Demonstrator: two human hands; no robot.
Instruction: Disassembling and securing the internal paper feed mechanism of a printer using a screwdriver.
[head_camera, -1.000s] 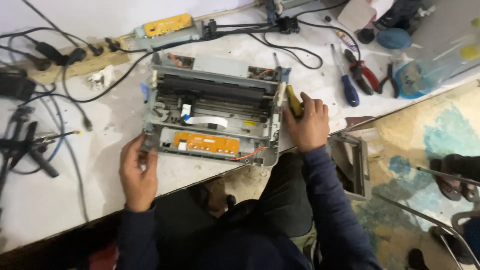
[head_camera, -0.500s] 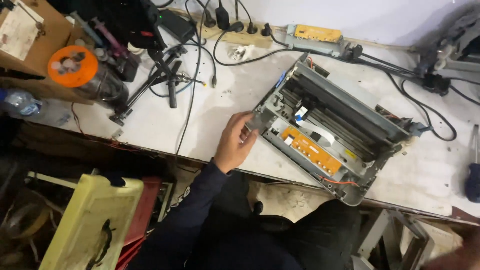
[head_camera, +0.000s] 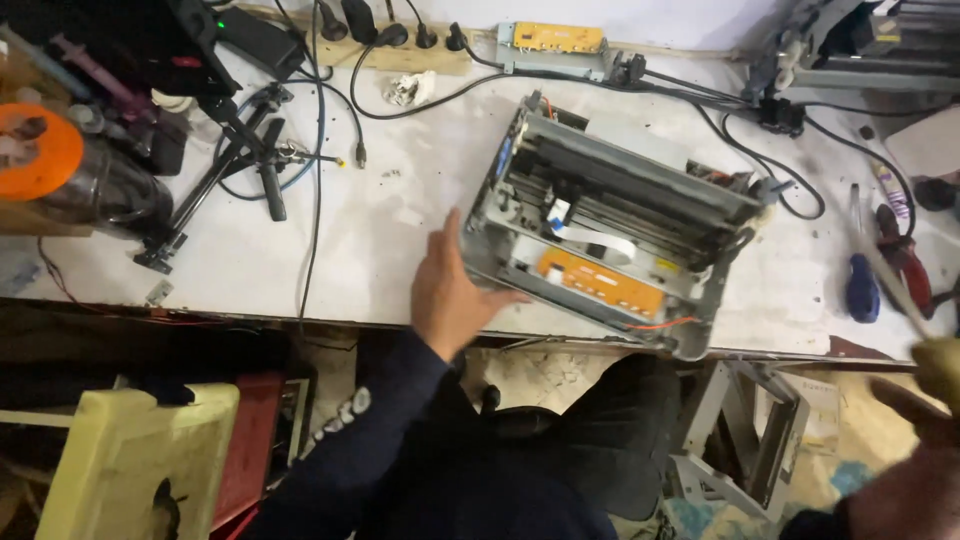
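A stripped grey printer chassis (head_camera: 640, 180) with an orange circuit board (head_camera: 598, 281) lies skewed on the white workbench (head_camera: 400, 220). My left hand (head_camera: 452, 292) rests against its near left corner, fingers stretched out and touching the frame. My right hand (head_camera: 905, 475) is blurred at the lower right, off the bench edge and away from the printer. It grips a yellow-handled screwdriver (head_camera: 938, 362) whose thin shaft points up over the bench.
A blue-handled screwdriver (head_camera: 862, 286) and red pliers (head_camera: 906, 262) lie at the right. Cables, a power strip (head_camera: 410, 55) and a small black tripod (head_camera: 240, 160) crowd the back left. An orange-lidded jar (head_camera: 40, 150) stands far left, a pale yellow stool (head_camera: 130, 460) below.
The printer now sits turned at an angle. My right hand has left its right side and dropped to the lower right with the screwdriver. My left hand stays at the near left corner.
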